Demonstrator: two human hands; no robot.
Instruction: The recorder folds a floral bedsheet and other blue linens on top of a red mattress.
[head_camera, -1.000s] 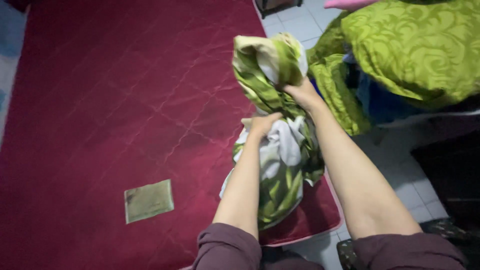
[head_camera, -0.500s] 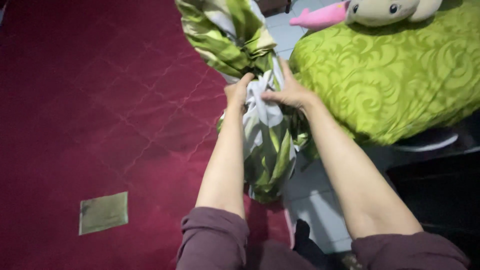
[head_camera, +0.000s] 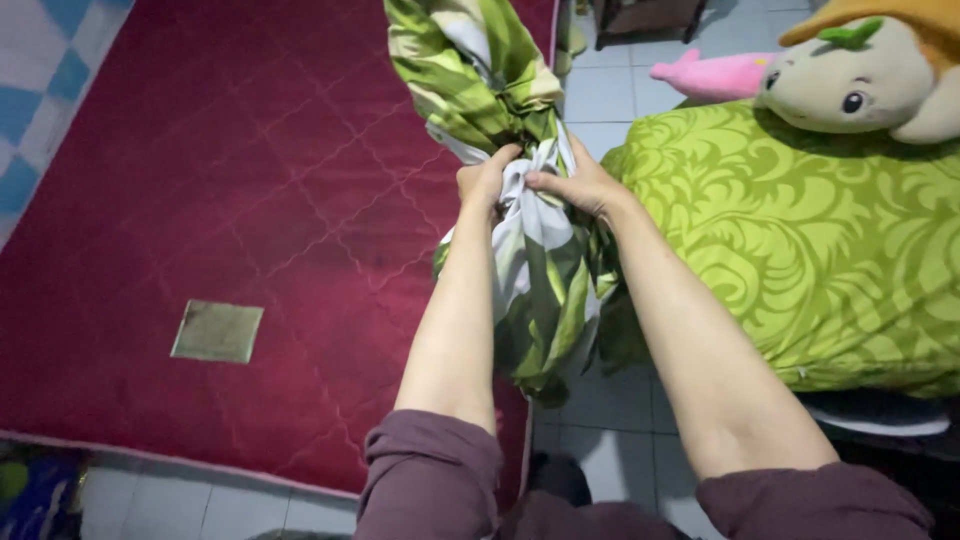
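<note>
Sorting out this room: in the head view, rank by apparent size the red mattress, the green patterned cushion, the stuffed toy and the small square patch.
1. red mattress
2. green patterned cushion
3. stuffed toy, cut off by the frame edge, so its full size is unsure
4. small square patch

A single camera sits on the person's head and looks steeply down and forward along both forearms. It is close: the left hand (head_camera: 487, 180) and right hand (head_camera: 580, 185) lie near the upper middle of the view, with the rolled-up sleeves at the bottom edge. The dark red mattress (head_camera: 230, 200) fills the left half, the tiled floor (head_camera: 620, 430) runs down the middle, and the green patterned bedding (head_camera: 800, 250) fills the right.
</note>
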